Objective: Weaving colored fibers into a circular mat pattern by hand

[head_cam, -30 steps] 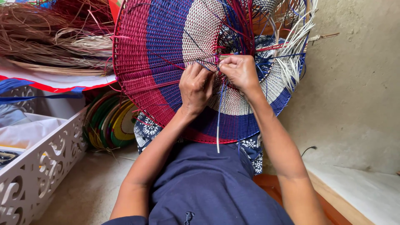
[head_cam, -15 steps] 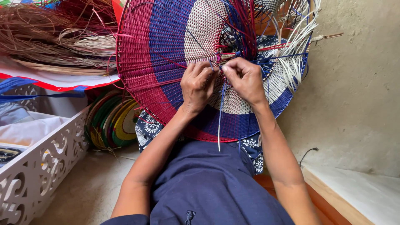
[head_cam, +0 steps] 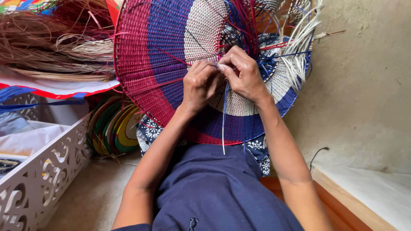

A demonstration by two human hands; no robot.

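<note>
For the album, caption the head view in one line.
Two hands, left hand and right hand, pinch strands at a round red, blue and white woven basket on the lap.

floor (head_cam: 85, 201) | bears white fretwork crate (head_cam: 38, 179) | coiled mats (head_cam: 113, 128), perhaps leaning

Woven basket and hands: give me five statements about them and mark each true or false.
1. Both hands, left hand and right hand, meet on the woven basket. True.
2. The basket is plain brown. False: it has red, blue and white bands.
3. A loose strand hangs down below the hands. True.
4. The white cut-out crate sits on the person's right. False: it is on the left.
5. A bundle of dry straw lies at upper left. True.
</note>
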